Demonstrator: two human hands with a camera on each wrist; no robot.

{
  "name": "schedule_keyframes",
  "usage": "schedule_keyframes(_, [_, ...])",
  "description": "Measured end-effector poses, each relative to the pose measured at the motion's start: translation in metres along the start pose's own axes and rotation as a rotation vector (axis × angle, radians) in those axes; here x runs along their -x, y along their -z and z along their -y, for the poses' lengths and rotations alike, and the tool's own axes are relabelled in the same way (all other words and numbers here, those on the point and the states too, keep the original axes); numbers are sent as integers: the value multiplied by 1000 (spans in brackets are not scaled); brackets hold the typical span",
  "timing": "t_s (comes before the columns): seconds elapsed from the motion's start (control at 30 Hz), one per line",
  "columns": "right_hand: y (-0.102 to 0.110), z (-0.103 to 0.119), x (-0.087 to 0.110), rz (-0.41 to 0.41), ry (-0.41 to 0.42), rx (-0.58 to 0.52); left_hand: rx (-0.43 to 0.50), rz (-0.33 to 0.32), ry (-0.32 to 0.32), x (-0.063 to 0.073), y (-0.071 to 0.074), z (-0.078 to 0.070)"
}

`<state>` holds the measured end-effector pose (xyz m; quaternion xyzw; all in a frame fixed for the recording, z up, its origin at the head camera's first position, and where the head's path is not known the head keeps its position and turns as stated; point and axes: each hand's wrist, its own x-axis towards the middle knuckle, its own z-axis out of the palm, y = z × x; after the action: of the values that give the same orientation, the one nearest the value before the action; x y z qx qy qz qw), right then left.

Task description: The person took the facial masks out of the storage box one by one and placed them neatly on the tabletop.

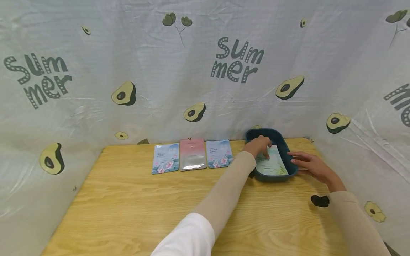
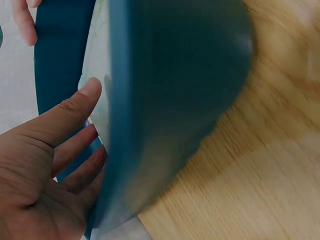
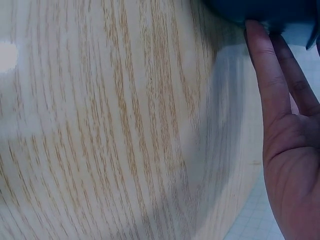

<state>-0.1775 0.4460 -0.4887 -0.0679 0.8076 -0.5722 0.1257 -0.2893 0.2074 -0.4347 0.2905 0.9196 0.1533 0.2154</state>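
A dark blue plastic bin [image 1: 282,147] stands at the back right of the table, a pale green-and-white sachet [image 1: 272,164] lying inside it. Over the rim reaches my left hand [image 1: 258,145], its fingers inside the bin above the sachet. In the left wrist view, that hand [image 2: 47,165] has its thumb raised and its fingers loosely bent, with a gap between thumb and fingers. Against the bin's right outer side rests my right hand [image 1: 315,166]. Its straight fingertips [image 3: 257,32] touch the bin wall in the right wrist view.
Left of the bin, a blue floral sachet [image 1: 166,158], a pink-and-silver sachet [image 1: 193,154] and another blue floral sachet [image 1: 219,153] lie in a row along the back of the wooden table [image 1: 134,213]. A printed curtain [image 1: 153,81] hangs right behind them.
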Motion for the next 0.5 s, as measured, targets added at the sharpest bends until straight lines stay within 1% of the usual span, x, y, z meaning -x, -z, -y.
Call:
schedule_keyframes(0.07, [-1,0,-2,1,-6,-2,14,-2,21,0,0,0])
schedule_keyframes(0.2, [-2,-1,-4,-8,-26,13,48,-14,32,-4,-1,1])
schedule_keyframes(0.4, [-2,3,-1,-8,-29,19,122,-72,10,-8,-3,4])
schedule_keyframes(0.5, [-2,5,-1,-4,-34,15,149,-106,15,-10,-4,5])
